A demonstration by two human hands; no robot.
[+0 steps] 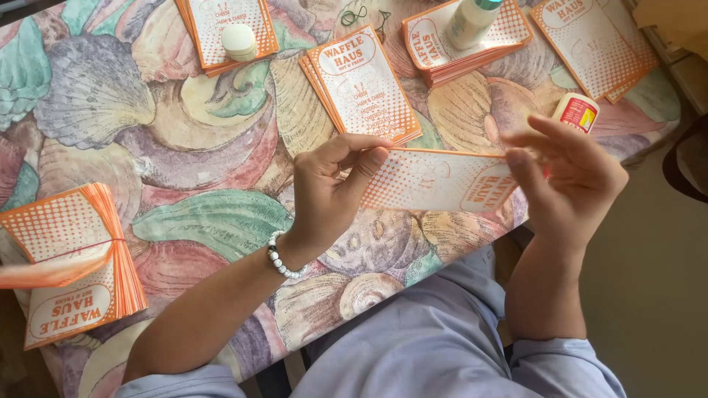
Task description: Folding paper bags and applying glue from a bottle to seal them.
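Holding an orange-and-white paper sheet (pixel 435 179) stretched between both hands just above the desk's (pixel 184 147) near edge, the person keeps it level, seemingly for folding. The left hand (pixel 328 188) pinches its left end between thumb and curled fingers, wrist bent, beaded bracelet (pixel 280 258) showing. The right hand (pixel 568 177) grips the other end, fingers partly spread. Beyond lie a glue stick (pixel 577 112), several stacks of like sheets (pixel 365 85), and a bottle (pixel 472 21).

Setting: a home craft or packing corner, as was suggested by a bench (pixel 184 169) covered in a seashell-patterned cloth. Stacks of orange-and-white printed paper sleeves (pixel 70 262) were laid about, with a glue bottle (pixel 472 21) and a small round tub (pixel 239 40).
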